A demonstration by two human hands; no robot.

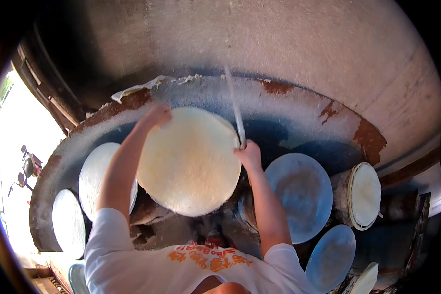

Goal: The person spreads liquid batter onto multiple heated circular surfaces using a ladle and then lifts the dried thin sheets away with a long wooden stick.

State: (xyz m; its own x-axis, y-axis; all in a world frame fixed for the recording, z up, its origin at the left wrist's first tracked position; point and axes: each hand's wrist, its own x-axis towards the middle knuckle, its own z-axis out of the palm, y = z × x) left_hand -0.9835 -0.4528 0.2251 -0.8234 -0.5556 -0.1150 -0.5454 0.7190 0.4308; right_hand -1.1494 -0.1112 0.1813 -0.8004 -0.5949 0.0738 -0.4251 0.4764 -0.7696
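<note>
A large, round, cream-yellow disc (pixel 188 166), faintly browned toward its middle, spanned between the left hand (pixel 159 115) at its upper-left rim and the right hand (pixel 248 154) at its right. A slender, pale, straight stick (pixel 235 108) slanted up-left from the right hand.

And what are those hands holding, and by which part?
The right hand grips a pale stick by its near end. The left hand is at the large round pale disc's upper-left edge; whether it grips cannot be told.

Workshop, seemingly: many large round discs (pixel 191 157), worn brown-patched curved surface (pixel 220 90).
</note>
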